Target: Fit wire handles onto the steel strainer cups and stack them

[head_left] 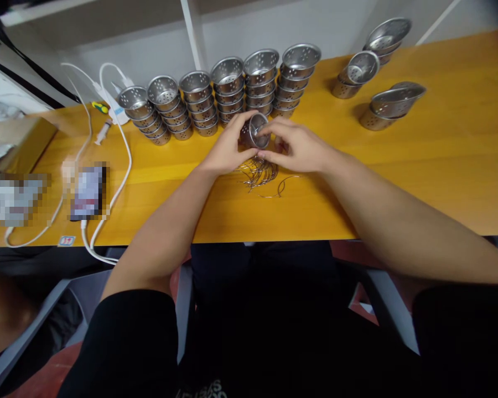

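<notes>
A perforated metal cup point(259, 131) is tilted between my hands, its mouth turned toward my right. My left hand point(229, 145) wraps round its left side, thumb along the lower edge. With a finger reaching into the mouth and the thumb at the lower rim, my right hand point(297, 145) is closed on the cup; whether it also holds a small part inside is hidden. Below the cup, a pile of thin curved wires point(260, 174) lies on the wooden table point(398, 210). Stacks of similar cups point(227, 77) stand in a row just behind.
Further cup stacks stand at the back right point(357, 72), some tilted. To the left are a phone point(88, 192), white cables point(126, 171), a syringe point(103, 132) and a cardboard box point(35, 143). Another person's arm point(4, 309) shows at the lower left.
</notes>
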### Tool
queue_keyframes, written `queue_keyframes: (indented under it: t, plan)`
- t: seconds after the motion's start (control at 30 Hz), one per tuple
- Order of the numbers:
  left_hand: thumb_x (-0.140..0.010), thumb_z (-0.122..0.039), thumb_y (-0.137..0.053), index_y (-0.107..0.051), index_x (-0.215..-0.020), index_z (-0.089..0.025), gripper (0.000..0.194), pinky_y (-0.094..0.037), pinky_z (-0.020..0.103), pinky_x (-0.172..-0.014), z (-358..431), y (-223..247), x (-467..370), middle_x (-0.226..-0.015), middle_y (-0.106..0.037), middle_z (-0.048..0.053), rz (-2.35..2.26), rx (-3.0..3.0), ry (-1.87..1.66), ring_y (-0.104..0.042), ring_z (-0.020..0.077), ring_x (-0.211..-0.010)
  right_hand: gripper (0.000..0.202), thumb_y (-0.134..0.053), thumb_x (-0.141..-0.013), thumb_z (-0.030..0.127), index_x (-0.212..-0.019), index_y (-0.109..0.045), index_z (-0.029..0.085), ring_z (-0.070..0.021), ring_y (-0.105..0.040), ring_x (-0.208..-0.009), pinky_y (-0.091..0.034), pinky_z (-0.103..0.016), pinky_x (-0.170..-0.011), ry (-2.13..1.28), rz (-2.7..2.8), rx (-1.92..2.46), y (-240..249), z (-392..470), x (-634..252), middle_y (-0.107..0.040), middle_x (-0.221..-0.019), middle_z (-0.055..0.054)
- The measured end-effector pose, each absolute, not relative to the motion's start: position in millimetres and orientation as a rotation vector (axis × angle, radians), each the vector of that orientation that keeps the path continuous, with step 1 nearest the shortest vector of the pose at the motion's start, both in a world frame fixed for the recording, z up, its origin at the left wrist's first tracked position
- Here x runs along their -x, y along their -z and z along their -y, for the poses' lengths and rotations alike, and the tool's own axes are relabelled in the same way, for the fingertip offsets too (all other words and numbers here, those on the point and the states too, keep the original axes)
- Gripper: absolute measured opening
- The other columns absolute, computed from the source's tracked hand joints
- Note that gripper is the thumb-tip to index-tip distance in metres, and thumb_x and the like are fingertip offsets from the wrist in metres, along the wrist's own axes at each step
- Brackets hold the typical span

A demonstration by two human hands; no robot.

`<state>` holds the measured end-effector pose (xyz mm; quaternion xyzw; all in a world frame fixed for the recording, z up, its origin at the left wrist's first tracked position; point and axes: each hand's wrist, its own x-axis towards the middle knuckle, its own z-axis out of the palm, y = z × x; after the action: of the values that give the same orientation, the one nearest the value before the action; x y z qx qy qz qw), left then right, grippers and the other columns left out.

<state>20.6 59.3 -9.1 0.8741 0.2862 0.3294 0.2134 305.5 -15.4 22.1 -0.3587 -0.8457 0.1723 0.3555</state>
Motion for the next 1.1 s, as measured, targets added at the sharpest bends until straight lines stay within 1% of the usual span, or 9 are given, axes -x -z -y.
queue_keyframes:
  t: [0.07,0.13,0.3,0.43,0.53,0.63,0.73,0.93,1.1]
  plan:
    - [-0.113,-0.045,-0.09,-0.05,-0.192,-0.029,0.09,-0.049,0.067,-0.162,-58,8,-21,-0.196,-0.06,0.02,-0.771,-2.44,-0.913,-0.059,0.0435,-0.188,0.07,-0.089,-0.112,0.087,-0.16,-0.087,0.036,-0.0519,-0.084,-0.141,-0.071,-0.077,-0.129,-0.422,2.164,0.898,-22,16,-304,-0.082,-0.164,-0.019]
    - [-0.111,-0.044,-0.091,-0.051,-0.192,-0.029,0.092,-0.047,0.067,-0.164,-58,6,-22,-0.195,-0.063,0.019,-0.771,-2.457,-0.904,-0.06,0.0428,-0.188,0.066,-0.087,-0.115,0.084,-0.161,-0.087,0.037,-0.0524,-0.081,-0.148,-0.069,-0.077,-0.133,-0.4,2.182,0.877,-23,18,-299,-0.081,-0.168,-0.018]
    - [-0.111,-0.052,-0.092,-0.056,-0.19,-0.028,0.09,-0.044,0.067,-0.165,-60,3,-21,-0.191,-0.068,0.02,-0.745,-2.494,-0.857,-0.062,0.0444,-0.186,0.054,-0.077,-0.121,0.079,-0.148,-0.091,0.034,-0.0488,-0.085,-0.136,-0.073,-0.075,-0.126,-0.407,2.268,0.875,-23,21,-294,-0.086,-0.153,-0.016]
    - [-0.114,-0.057,-0.092,-0.052,-0.193,-0.031,0.093,-0.042,0.066,-0.166,-65,6,-19,-0.194,-0.064,0.019,-0.736,-2.509,-0.866,-0.059,0.0454,-0.189,0.05,-0.075,-0.122,0.08,-0.134,-0.092,0.035,-0.0459,-0.084,-0.124,-0.076,-0.075,-0.119,-0.386,2.246,0.911,-21,20,-298,-0.085,-0.14,-0.015]
    - [-0.115,-0.059,-0.093,-0.05,-0.193,-0.033,0.092,-0.043,0.068,-0.165,-68,8,-18,-0.194,-0.061,0.019,-0.762,-2.509,-0.897,-0.057,0.0464,-0.188,0.049,-0.081,-0.119,0.082,-0.137,-0.093,0.038,-0.0516,-0.08,-0.138,-0.071,-0.082,-0.128,-0.329,2.133,0.965,-20,18,-301,-0.082,-0.144,-0.017]
    - [-0.117,-0.062,-0.091,-0.052,-0.19,-0.035,0.087,-0.048,0.07,-0.161,-68,8,-19,-0.189,-0.061,0.018,-0.791,-2.49,-0.931,-0.059,0.0465,-0.185,0.055,-0.08,-0.118,0.088,-0.138,-0.093,0.038,-0.0566,-0.074,-0.152,-0.066,-0.088,-0.135,-0.301,2.047,0.98,-20,17,-301,-0.078,-0.156,-0.02]
    - [-0.117,-0.063,-0.091,-0.053,-0.188,-0.035,0.085,-0.048,0.072,-0.16,-66,7,-20,-0.186,-0.059,0.018,-0.8,-2.481,-0.933,-0.059,0.0469,-0.184,0.066,-0.072,-0.118,0.097,-0.14,-0.094,0.039,-0.0571,-0.074,-0.153,-0.064,-0.091,-0.136,-0.352,2.057,0.986,-20,17,-302,-0.078,-0.161,-0.02]
    - [-0.114,-0.064,-0.095,-0.055,-0.186,-0.034,0.088,-0.04,0.075,-0.163,-66,5,-20,-0.183,-0.06,0.02,-0.758,-2.51,-0.896,-0.058,0.0497,-0.183,0.08,-0.071,-0.106,0.114,-0.154,-0.091,0.053,-0.0552,-0.07,-0.158,-0.062,-0.093,-0.134,-0.486,2.073,1.019,-23,15,-305,-0.085,-0.163,-0.01]
    - [-0.114,-0.064,-0.096,-0.058,-0.183,-0.036,0.084,-0.043,0.076,-0.162,-65,4,-21,-0.182,-0.061,0.018,-0.79,-2.472,-0.898,-0.058,0.049,-0.182,0.084,-0.068,-0.101,0.121,-0.152,-0.091,0.059,-0.055,-0.07,-0.16,-0.059,-0.093,-0.137,-0.493,2.098,1.01,-27,12,-308,-0.089,-0.16,-0.006]
